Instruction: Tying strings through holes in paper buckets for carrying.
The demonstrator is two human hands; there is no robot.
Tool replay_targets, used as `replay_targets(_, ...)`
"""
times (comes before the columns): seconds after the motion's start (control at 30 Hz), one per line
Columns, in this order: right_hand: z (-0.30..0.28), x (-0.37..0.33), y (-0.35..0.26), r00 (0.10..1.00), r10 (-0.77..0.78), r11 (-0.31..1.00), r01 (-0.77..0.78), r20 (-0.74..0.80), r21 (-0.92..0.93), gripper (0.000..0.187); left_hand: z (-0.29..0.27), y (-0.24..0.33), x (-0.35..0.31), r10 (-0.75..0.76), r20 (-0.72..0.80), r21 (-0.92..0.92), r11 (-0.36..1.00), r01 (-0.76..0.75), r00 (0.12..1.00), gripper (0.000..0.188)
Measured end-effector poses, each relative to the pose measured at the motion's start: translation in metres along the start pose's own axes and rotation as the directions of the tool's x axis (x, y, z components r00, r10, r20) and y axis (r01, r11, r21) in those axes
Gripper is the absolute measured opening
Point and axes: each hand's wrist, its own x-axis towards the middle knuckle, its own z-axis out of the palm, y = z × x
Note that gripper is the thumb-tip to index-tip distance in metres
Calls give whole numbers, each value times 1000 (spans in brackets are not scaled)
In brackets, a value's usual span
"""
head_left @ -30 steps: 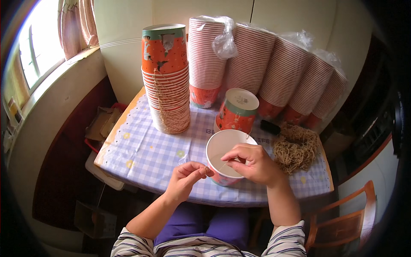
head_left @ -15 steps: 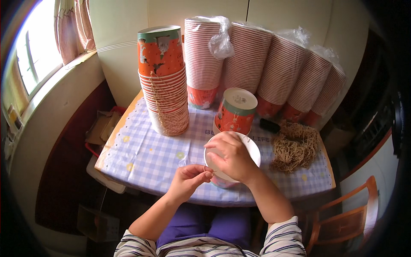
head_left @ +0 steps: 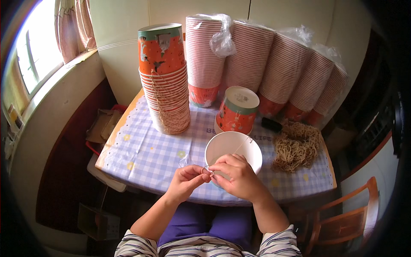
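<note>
A white-lined paper bucket (head_left: 219, 146) stands mouth up at the table's near edge, below me. At its near-left rim my left hand (head_left: 186, 181) pinches a thin cord (head_left: 204, 168), which bends into a small loop. My right hand (head_left: 236, 177) overlaps the bucket's mouth, its thumb and fingers closed on the cord beside the left fingertips. Another bit of cord hangs at the far-right rim. Just behind sits an upturned orange paper bucket (head_left: 235, 116) with a green band. My fingers hide part of the near rim.
At the left rises a tall stack of orange buckets (head_left: 162, 55) with cords hanging down its side. Several plastic-wrapped bucket stacks (head_left: 248, 60) line the back. A tangled heap of brown cords (head_left: 296, 147) and a black object (head_left: 271, 124) lie right on the checked tablecloth (head_left: 156, 158).
My right hand has come back from over the bucket's mouth toward the near-left rim and now meets my left hand at the cord. My left hand stays nearly in place.
</note>
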Motion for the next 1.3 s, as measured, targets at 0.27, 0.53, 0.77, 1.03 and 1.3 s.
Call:
replay_targets(0.27, 7, -10, -11, 997, -30, 981, 16, -71, -193, 15, 5, -1, -3, 35, -42, 56, 998, -33, 999, 10)
replay_targets(0.53, 39, -50, -39, 963, 100, 936, -176, -250, -304, 17, 18, -27, -19, 366, -146, 327, 895, -304, 919, 12)
replay_targets(0.77, 54, -62, -19, 912, 77, 928, -213, -404, -305, 19, 33, -44, -25, 380, -223, 345, 892, -292, 898, 12)
replay_targets(1.03, 69, -64, -8, 873, 76, 942, -220, -481, -252, 19, 35, -47, -27, 46, -346, -142, 985, -101, 937, 10)
replay_targets(1.3, 82, -69, -5, 845, 339, 939, -280, -413, 199, 12, 36, -38, -29, -112, -342, -291, 957, 8, 933, 9)
